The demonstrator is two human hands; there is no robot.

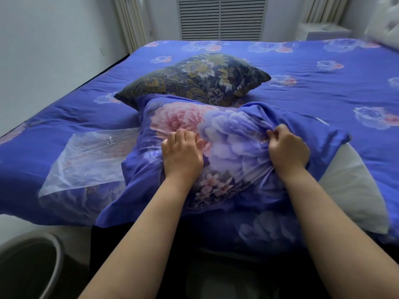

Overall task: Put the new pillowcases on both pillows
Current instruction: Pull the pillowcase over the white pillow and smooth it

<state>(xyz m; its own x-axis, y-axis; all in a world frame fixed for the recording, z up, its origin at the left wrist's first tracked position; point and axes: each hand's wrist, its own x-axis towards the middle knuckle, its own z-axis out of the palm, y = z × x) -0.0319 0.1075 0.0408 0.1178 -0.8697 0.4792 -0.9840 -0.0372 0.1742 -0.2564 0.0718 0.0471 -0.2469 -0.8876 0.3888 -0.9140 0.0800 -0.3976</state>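
A pillow in a new blue pillowcase (226, 130) with big pink and lilac flowers lies at the bed's near edge. My left hand (182, 154) rests on its middle with curled fingers pressing into the fabric. My right hand (287, 149) grips a bunched fold of the same pillowcase on its right side, and creases run toward that grip. Behind it lies a second pillow (194, 79) in a dark navy and gold paisley cover. A bare white pillow or insert (354, 186) sticks out at the right, partly under the blue cloth.
A clear plastic bag (90, 156) lies flat on the blue flowered bedspread (323, 87) left of the pillow. A round grey bin (28, 266) stands on the floor at lower left. A louvred panel (222, 18) and curtains are behind the bed, a white headboard (384, 24) at right.
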